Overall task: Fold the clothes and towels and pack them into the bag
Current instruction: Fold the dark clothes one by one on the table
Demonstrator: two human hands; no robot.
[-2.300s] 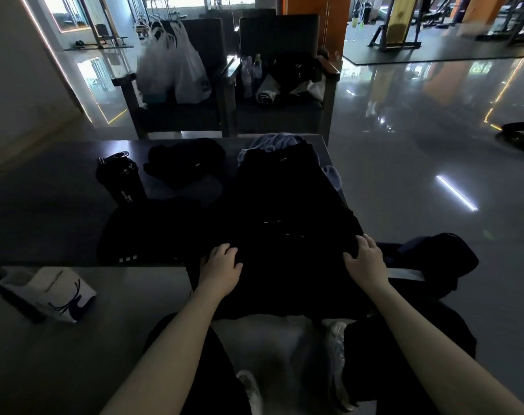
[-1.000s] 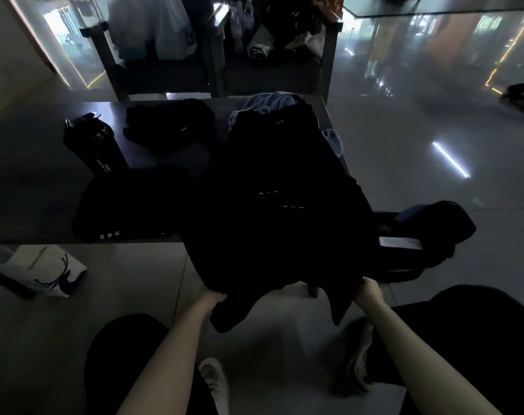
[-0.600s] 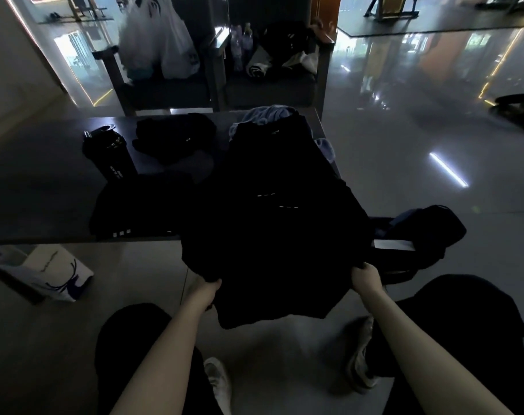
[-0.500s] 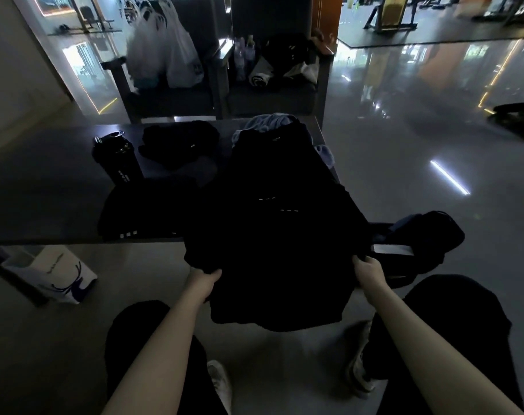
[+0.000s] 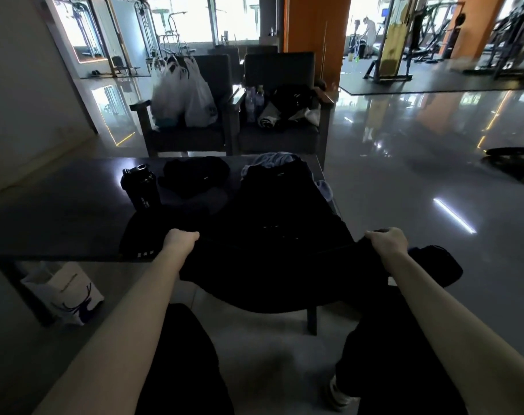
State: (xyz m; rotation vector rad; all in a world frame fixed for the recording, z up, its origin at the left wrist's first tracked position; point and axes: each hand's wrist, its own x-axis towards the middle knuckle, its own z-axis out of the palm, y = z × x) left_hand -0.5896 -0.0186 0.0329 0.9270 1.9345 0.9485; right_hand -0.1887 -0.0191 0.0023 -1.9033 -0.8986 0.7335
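The black garment [image 5: 278, 235] lies lengthwise on the right end of the dark surface [image 5: 60, 211], and its near part spills over the front edge and sags toward the floor between the person's knees. I have the left hand [image 5: 181, 239] clenched on the garment's left side at the surface's front edge, fingers curled into the cloth, and the right hand [image 5: 388, 241] gripping the right side the same way, just past the surface's corner. The two hands are well apart, with the cloth stretched between them. At the garment's far end, a light blue cloth [image 5: 272, 160] shows from underneath it. Left of the garment, a second flat black piece [image 5: 141, 235] lies on the surface with small white marks near its front edge. Behind that stands a black bottle [image 5: 141, 187], and beside the bottle is a crumpled black bundle [image 5: 194, 175]. Beyond the right hand I make out a dark bag [image 5: 434, 265] low at the surface's right side; I cannot tell whether it is open. A white paper bag [image 5: 63, 292] sits on the floor under the left part of the surface. Across from me are two dark armchairs: the left armchair [image 5: 188, 136] holds white plastic bags [image 5: 182, 97], and the right armchair [image 5: 280, 136] holds bottles and dark clothing.
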